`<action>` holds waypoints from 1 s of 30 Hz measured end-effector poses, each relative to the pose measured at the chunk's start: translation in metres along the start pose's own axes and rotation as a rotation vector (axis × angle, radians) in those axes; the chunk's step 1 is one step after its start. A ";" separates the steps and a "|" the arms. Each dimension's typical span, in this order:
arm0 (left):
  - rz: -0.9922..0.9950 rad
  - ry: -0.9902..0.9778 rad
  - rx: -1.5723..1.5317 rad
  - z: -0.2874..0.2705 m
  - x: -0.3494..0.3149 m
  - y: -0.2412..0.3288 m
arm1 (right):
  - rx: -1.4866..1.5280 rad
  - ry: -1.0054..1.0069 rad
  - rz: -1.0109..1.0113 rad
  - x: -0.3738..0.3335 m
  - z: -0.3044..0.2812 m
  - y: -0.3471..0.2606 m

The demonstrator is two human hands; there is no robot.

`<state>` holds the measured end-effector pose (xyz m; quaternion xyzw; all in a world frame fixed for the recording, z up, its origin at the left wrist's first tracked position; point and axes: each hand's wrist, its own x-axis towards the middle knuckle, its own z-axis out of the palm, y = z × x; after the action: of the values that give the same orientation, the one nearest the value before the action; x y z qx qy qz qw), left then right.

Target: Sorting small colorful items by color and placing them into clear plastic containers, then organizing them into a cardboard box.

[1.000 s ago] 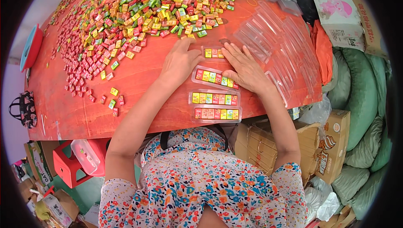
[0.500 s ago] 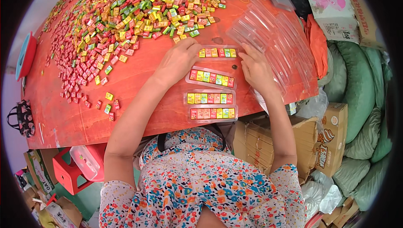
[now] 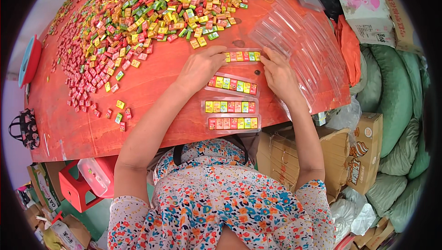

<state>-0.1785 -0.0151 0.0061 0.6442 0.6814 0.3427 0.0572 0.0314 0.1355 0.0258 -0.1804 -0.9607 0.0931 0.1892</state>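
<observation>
Four small clear plastic trays lie one below another on the red table, each bearing a row of little wrapped packets in red, yellow and green. At the farthest tray (image 3: pixel 252 63), my left hand (image 3: pixel 201 68) closes its fingertips on the left end, hiding the packets there. My right hand (image 3: pixel 279 77) pinches the opposite end, thumb and fingers close together. Below it, the second tray (image 3: pixel 257 96) lies slightly tilted. Nearer my body are the third tray (image 3: pixel 203 107) and the nearest tray (image 3: pixel 223 131), roughly level with each other.
A big heap of loose packets (image 3: pixel 152 11) covers the table's far left. Empty clear trays (image 3: pixel 299 47) lie stacked and overlapping on the right. Cardboard boxes (image 3: pixel 363 149) and green sacks (image 3: pixel 391 93) stand beyond the right edge. A red stool (image 3: pixel 76 188) is below left.
My left hand has shifted right and slightly nearer, over the left end of the farthest tray, uncovering packets at the heap's edge. My right hand has moved slightly inward on the other end.
</observation>
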 end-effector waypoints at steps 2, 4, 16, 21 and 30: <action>-0.045 -0.014 0.009 0.000 -0.005 -0.004 | 0.001 0.002 -0.005 -0.001 0.001 0.002; 0.186 0.064 0.310 0.000 -0.010 -0.012 | 0.002 0.004 -0.016 -0.001 0.000 0.002; -0.115 0.153 0.094 -0.026 -0.028 0.017 | 0.134 0.115 0.156 -0.001 -0.013 -0.014; -0.358 0.036 0.104 -0.043 -0.074 0.046 | 0.004 -0.102 0.391 -0.023 -0.045 -0.057; -0.605 -0.089 -0.392 -0.033 -0.128 0.083 | 0.515 -0.174 0.768 -0.096 -0.028 -0.110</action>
<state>-0.1053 -0.1508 0.0297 0.4045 0.7593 0.4062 0.3080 0.0913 0.0007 0.0466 -0.4615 -0.7825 0.4063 0.0986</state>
